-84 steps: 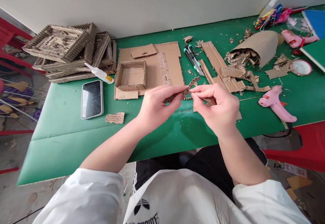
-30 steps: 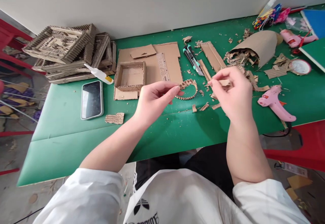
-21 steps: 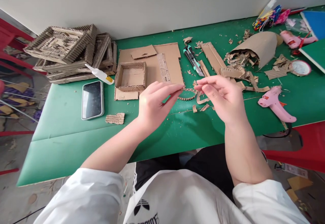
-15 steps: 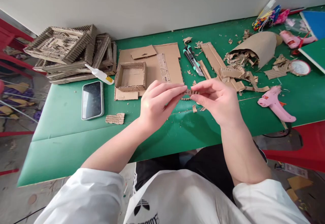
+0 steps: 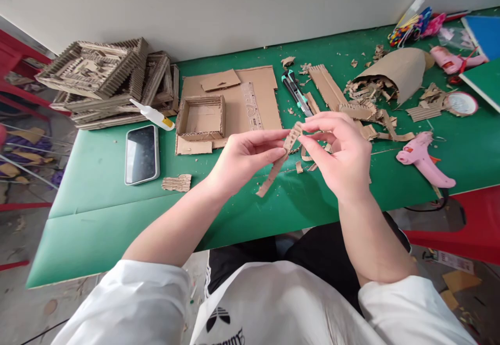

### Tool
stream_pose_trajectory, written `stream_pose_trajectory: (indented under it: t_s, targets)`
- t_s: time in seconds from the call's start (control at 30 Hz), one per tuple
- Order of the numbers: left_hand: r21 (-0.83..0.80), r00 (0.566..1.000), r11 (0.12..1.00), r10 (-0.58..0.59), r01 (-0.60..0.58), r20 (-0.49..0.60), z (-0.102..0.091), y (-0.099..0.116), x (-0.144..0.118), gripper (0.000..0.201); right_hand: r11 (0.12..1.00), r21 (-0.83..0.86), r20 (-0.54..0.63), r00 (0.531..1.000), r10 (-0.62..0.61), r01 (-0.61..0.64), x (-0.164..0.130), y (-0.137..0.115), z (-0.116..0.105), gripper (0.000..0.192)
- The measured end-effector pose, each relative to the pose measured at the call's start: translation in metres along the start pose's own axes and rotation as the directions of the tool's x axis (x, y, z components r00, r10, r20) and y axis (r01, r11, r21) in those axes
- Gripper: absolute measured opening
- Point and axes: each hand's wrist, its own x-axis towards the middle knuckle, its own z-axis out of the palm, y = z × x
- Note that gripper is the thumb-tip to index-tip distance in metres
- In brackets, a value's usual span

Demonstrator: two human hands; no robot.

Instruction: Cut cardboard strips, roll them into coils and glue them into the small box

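Observation:
A narrow cardboard strip (image 5: 273, 173), its ridges partly exposed, slants between my hands above the green table. My left hand (image 5: 244, 158) pinches it between thumb and fingers near the middle, and its lower end hangs free toward me. At the strip's upper end, my right hand (image 5: 339, 149) grips the tip between thumb and forefinger. Small cardboard scraps (image 5: 299, 167) lie beneath the hands. Just beyond them are a cardboard sheet (image 5: 234, 113), a small open cardboard box (image 5: 201, 118) on it, a clear ruler (image 5: 252, 105) and a teal-and-black utility knife (image 5: 297, 94).
Stacked corrugated cardboard frames (image 5: 113, 82) stand at the back left, near a glue bottle (image 5: 154, 115) and a phone (image 5: 142, 155). On the right are a pink glue gun (image 5: 425, 160), a roll of tape (image 5: 461, 103), torn cardboard and a curved brown cardboard piece (image 5: 406, 71).
The strip has turned from nearly level and mostly hidden to slanting down toward me, showing its length. My left fingers have shifted along it, and my right hand has risen slightly.

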Motion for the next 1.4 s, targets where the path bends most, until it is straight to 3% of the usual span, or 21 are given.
stream_pose_trajectory:
  t_s: [0.2, 0.5, 0.6, 0.73, 0.83, 0.97, 1.17, 1.4]
  targets:
    - [-0.006, 1.000, 1.000, 0.021, -0.021, -0.017, 0.002, -0.001, -0.001, 0.031, 0.994, 0.057, 0.095, 0.992, 0.089, -0.094, -0.001, 0.002, 0.001, 0.013]
    - [0.046, 0.999, 0.998, 0.033, -0.033, 0.008, 0.004, 0.001, -0.003, 0.031, 0.982, 0.121, 0.071, 0.988, 0.138, -0.146, -0.004, 0.008, 0.008, 0.023]
    - [0.134, 0.998, 0.989, 0.070, -0.069, -0.003, 0.004, 0.001, -0.004, 0.031, 0.970, 0.163, 0.102, 0.981, 0.167, -0.182, -0.003, 0.008, 0.007, 0.035]
    - [0.374, 0.989, 0.920, 0.141, -0.114, -0.045, 0.004, 0.001, -0.006, 0.026, 0.967, 0.144, 0.090, 0.976, 0.198, -0.209, -0.003, 0.007, 0.006, 0.017]
    - [0.445, 0.988, 0.889, 0.142, -0.102, -0.056, 0.005, 0.001, -0.006, 0.023, 0.975, 0.100, 0.046, 0.980, 0.194, -0.198, -0.004, 0.006, 0.007, 0.009]
    - [0.397, 0.991, 0.914, 0.116, -0.080, -0.069, 0.007, 0.001, -0.005, 0.022, 0.993, 0.034, 0.003, 0.993, 0.115, -0.115, -0.005, 0.004, 0.009, 0.008]
    - [0.443, 0.960, 0.883, 0.239, -0.153, -0.144, 0.008, 0.009, -0.008, 0.017, 0.986, -0.015, 0.056, 0.985, -0.163, 0.164, -0.003, 0.001, 0.007, 0.005]
    - [0.535, 0.935, 0.816, 0.333, -0.220, -0.123, 0.010, 0.015, -0.011, 0.014, 0.973, -0.048, 0.122, 0.968, -0.220, 0.227, -0.003, 0.003, 0.004, 0.010]
